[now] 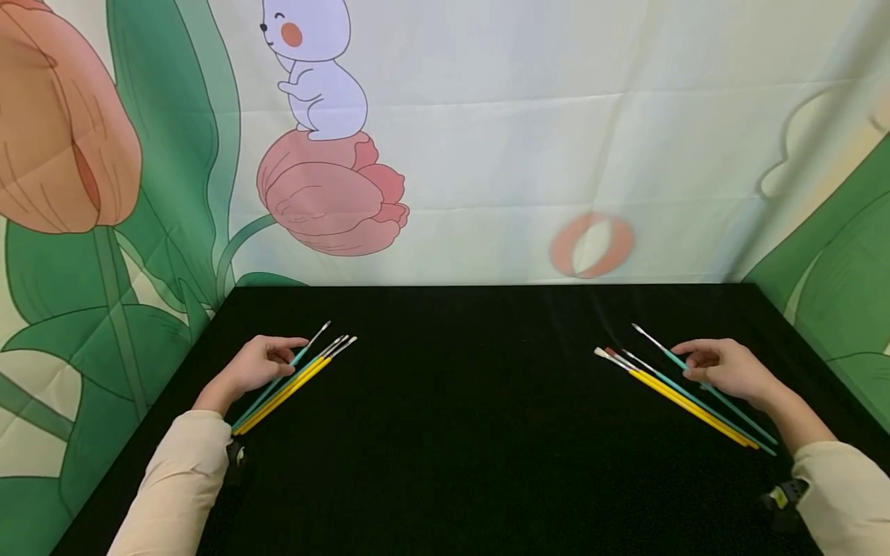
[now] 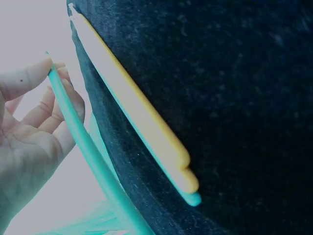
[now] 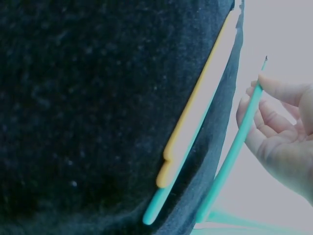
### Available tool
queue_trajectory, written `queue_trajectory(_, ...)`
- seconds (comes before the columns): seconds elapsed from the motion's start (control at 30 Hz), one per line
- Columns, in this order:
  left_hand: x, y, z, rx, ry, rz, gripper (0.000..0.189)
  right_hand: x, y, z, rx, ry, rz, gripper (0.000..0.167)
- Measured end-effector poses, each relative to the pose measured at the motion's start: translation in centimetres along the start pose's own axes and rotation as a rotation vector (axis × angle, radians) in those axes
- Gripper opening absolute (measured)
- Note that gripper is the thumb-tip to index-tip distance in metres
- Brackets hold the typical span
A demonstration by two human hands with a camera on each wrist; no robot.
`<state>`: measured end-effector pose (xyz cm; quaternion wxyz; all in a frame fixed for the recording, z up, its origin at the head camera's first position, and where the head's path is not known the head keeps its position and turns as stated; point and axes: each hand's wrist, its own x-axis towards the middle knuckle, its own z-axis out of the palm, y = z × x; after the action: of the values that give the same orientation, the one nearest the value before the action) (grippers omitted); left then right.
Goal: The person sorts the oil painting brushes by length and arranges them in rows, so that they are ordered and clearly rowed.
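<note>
At the left of the head view, my left hand [image 1: 263, 364] pinches a teal-handled paintbrush [image 2: 89, 147] between thumb and fingertips. Its bristle tip points away, and the handle runs back past the palm. Close beside it lie two yellow paintbrushes [image 1: 295, 384] and another teal one, partly hidden. On the right side, my right hand [image 1: 726, 371] pinches a second teal-handled paintbrush [image 3: 234, 152] in the same way. Two more yellow paintbrushes [image 1: 688, 404] and a teal paintbrush [image 1: 723, 418] rest just inward of that hand, heads pointing to the far left.
A black cloth-covered table [image 1: 473, 432] spreads between the two groups of brushes. Behind it hangs a pale curtain [image 1: 487, 154] printed with flowers and a white animal. Both forearms wear cream sleeves, with a small dark device [image 1: 786, 494] by the right cuff.
</note>
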<state>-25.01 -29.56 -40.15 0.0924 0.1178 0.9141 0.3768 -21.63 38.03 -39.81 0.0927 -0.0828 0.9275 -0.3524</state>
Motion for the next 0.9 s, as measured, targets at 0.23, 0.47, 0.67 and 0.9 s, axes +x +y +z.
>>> queue_trajectory(0.23, 0.1, 0.5, 0.0, -0.01, 0.028, 0.015, 0.047, -0.2, -0.6, -0.2, 0.016, 0.002, -0.024, 0.041)
queue_trajectory(0.47, 0.1, 1.4, 0.1, -0.003, 0.055, 0.029, 0.046, -0.2, -1.4, 0.0, 0.037, 0.01, -0.045, 0.041)
queue_trajectory(0.67, 0.2, 2.0, 0.4, -0.003, 0.078, 0.064, 0.045, -0.1, -2.2, 0.3, 0.059, 0.016, -0.056, 0.04)
queue_trajectory(0.9, 0.7, 2.4, 0.9, -0.024, 0.091, 0.07, 0.044, 0.6, -3.3, 0.8, 0.059, 0.028, -0.062, 0.04)
